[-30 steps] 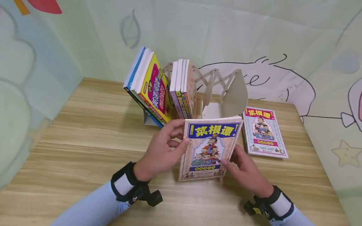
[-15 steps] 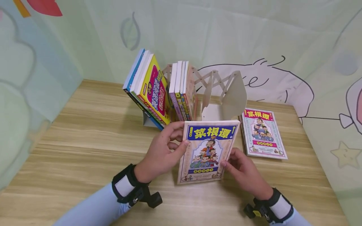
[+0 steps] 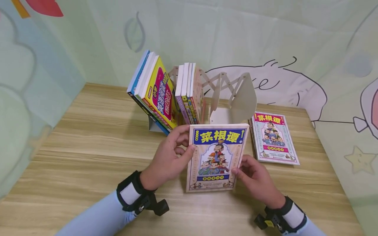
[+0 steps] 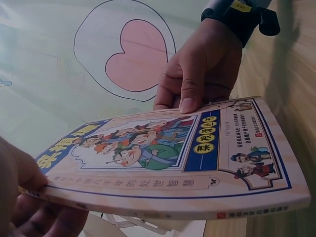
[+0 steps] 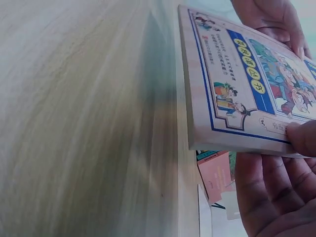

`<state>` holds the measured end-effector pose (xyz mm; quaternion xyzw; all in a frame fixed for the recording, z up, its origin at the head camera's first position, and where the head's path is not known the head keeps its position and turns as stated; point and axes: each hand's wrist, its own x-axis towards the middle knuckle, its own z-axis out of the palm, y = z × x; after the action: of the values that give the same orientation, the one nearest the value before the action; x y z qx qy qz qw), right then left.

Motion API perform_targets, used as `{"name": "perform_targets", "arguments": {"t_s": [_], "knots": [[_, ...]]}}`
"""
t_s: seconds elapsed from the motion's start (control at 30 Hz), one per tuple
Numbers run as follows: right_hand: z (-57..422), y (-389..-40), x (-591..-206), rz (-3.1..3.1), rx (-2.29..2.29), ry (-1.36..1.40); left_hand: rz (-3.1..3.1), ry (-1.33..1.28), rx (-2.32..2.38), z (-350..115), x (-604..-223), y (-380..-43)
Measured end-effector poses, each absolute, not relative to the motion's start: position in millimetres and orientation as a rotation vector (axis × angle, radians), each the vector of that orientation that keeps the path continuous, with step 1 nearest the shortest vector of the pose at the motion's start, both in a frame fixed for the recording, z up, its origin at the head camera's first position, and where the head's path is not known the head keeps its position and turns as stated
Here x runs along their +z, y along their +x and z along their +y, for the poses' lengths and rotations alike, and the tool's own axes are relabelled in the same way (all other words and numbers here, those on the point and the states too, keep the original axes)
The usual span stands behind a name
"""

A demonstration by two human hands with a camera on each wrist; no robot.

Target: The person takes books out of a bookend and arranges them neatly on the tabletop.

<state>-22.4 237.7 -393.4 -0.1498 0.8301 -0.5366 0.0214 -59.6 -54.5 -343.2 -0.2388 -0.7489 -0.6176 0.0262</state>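
A paperback book (image 3: 217, 157) with a blue title band and cartoon figures stands nearly upright, front cover facing me. My left hand (image 3: 166, 160) pinches its left edge near the top, thumb on the cover and fingers behind. Lower down on the opposite edge, my right hand (image 3: 257, 178) grips it the same way. The left wrist view shows the book's spine (image 4: 168, 212) along the left-hand side. In the right wrist view its bottom corner is close over the wooden table (image 5: 98, 118).
Behind the held book stands a beige expandable book rack (image 3: 243, 101). Yellow and blue books (image 3: 162, 95) lean at its left end, and several thinner books (image 3: 186, 95) stand upright beside them. A similar book with a pink title band (image 3: 274, 137) lies on the table at right.
The held book has turned slightly, so its cover faces me more squarely and its top edge looks more level. Both hands keep their grip and have barely moved.
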Motion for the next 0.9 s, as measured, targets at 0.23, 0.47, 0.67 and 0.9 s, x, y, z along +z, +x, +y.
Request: {"name": "perform_targets", "arguments": {"t_s": [0.23, 0.47, 0.67, 0.9], "knots": [[238, -23, -394, 2.574, -1.685, -0.433, -2.333, -0.743, -1.905, -55, -345, -61], [241, -23, -394, 2.609, -1.667, -0.418, -2.396, -0.684, -1.922, -56, -347, -62], [246, -24, -390, 2.641, -1.664, -0.373, -2.46, -0.689, -1.855, -58, -349, -65], [255, -26, -384, 2.708, -1.639, -0.221, -2.535, -0.695, -1.757, -59, -354, -67]]}}
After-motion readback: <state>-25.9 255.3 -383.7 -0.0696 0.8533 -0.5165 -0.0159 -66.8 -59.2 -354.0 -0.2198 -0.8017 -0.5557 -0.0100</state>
